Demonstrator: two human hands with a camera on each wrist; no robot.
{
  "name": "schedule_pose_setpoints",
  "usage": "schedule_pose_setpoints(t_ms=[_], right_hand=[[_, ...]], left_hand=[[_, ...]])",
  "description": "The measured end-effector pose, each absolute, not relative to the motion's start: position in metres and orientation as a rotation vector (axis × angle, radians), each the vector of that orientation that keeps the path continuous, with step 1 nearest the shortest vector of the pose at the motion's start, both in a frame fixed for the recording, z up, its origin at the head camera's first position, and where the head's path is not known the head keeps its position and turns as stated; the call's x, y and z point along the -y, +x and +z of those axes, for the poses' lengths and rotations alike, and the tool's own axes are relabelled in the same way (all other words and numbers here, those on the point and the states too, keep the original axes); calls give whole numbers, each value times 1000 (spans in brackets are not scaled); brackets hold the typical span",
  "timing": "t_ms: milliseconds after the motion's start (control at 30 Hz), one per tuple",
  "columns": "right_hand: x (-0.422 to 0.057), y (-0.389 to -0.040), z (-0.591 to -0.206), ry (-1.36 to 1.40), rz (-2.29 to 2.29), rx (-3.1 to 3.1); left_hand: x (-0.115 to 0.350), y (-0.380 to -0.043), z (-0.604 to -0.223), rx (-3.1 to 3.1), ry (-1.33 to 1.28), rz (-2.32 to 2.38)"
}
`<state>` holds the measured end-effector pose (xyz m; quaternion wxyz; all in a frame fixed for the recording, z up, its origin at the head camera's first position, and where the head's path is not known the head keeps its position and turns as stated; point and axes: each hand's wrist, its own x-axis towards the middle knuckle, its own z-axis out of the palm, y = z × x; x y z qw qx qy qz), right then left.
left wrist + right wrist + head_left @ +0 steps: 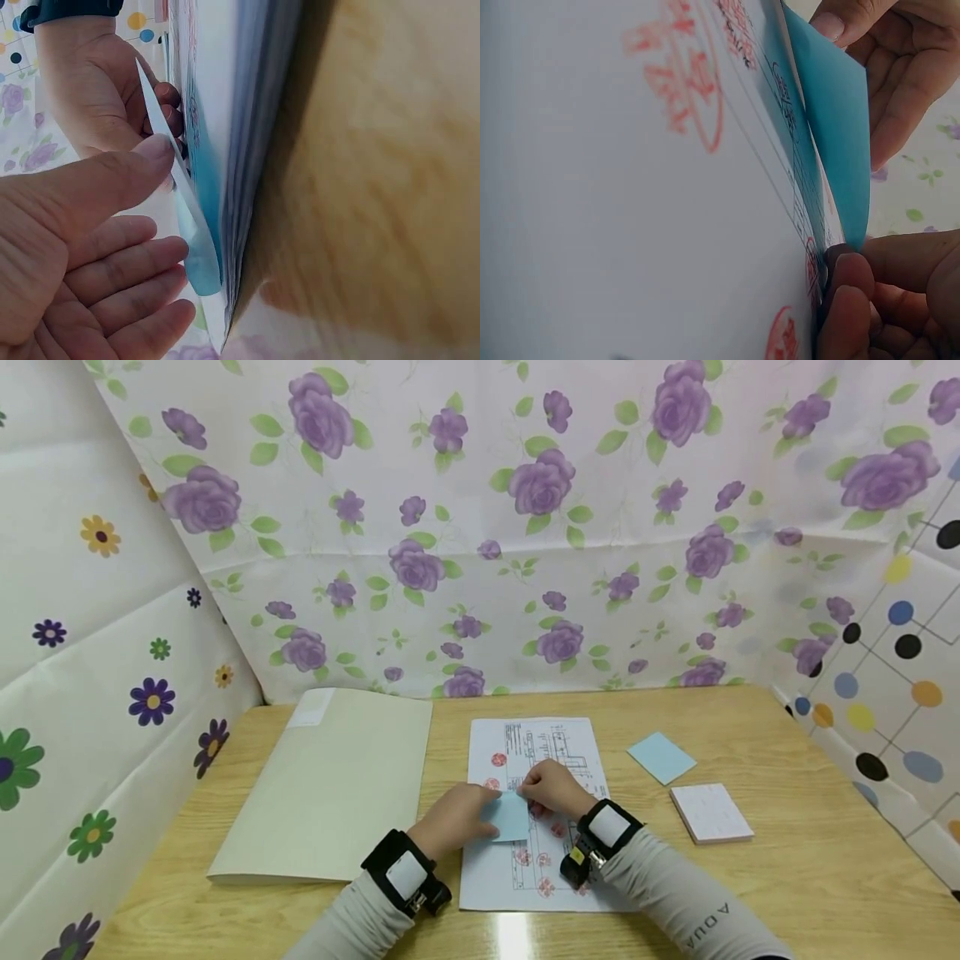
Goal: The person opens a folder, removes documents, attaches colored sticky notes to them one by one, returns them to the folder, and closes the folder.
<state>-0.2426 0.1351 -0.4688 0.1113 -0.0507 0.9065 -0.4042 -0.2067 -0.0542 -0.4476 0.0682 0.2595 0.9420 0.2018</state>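
A light-blue sticky note (510,817) is held over a printed drawing sheet with red stamps (491,868), its near edge tilted up off the paper. My left hand (453,817) holds the note's left side, thumb at the near edge and fingers toward the far one. In the left wrist view, that thumb (154,150) overlaps the note's raised edge. My right hand (557,787) pinches the note's far right corner, close over the page; in the right wrist view its curled fingers (847,296) rest at the sheet.
To the left lies a large cream folder (337,785) with a white label. Another blue note (662,757) and a pad of white paper (710,812) lie on the wooden table (817,827) at the right. Flowered cloth (487,610) hangs behind.
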Motion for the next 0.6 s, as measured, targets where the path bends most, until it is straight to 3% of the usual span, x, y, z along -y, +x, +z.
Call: schedule_pose_setpoints(t_ms=[600], right_hand=[[-134,-240,-468,-188,-1186,-2665]], left_hand=[[51,-210,-454,-2788,753,594]])
